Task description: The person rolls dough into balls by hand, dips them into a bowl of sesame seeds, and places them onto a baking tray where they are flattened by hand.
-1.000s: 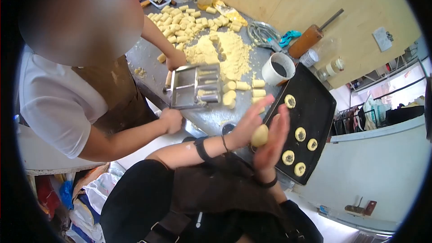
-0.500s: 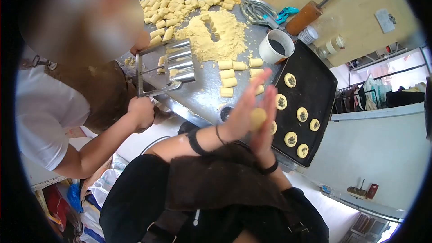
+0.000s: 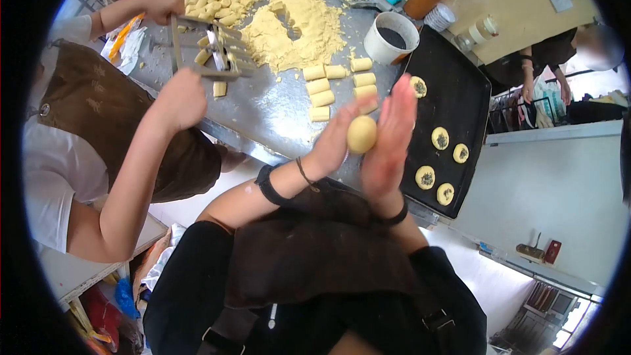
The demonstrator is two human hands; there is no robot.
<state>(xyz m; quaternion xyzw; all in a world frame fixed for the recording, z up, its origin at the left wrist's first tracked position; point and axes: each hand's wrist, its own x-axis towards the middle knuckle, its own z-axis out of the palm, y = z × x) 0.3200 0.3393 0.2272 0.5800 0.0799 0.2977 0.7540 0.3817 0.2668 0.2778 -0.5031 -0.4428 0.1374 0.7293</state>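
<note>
A round yellow dough ball (image 3: 361, 135) sits between my two palms, above the table's near edge. My left hand (image 3: 335, 138) presses its left side, fingers stretched out. Against its right side lies my right hand (image 3: 389, 141), its fingers extended upward. Beyond my hands, short dough cylinders (image 3: 317, 87) lie in rows on the metal table (image 3: 263, 112). To the right, a black baking tray (image 3: 453, 105) holds several flattened dough rounds (image 3: 425, 177) with dark centres.
A white tub (image 3: 391, 34) with dark filling stands beside the tray. Crumbly dough (image 3: 296, 33) and more cylinders lie farther back. At the left, a co-worker's hands hold a metal roller frame (image 3: 213, 49). Another person (image 3: 545, 59) is at the far right.
The dough ball shows more fully between my palms. The co-worker's roller frame has moved back and left, with the arm raised. A person has come into view at the right.
</note>
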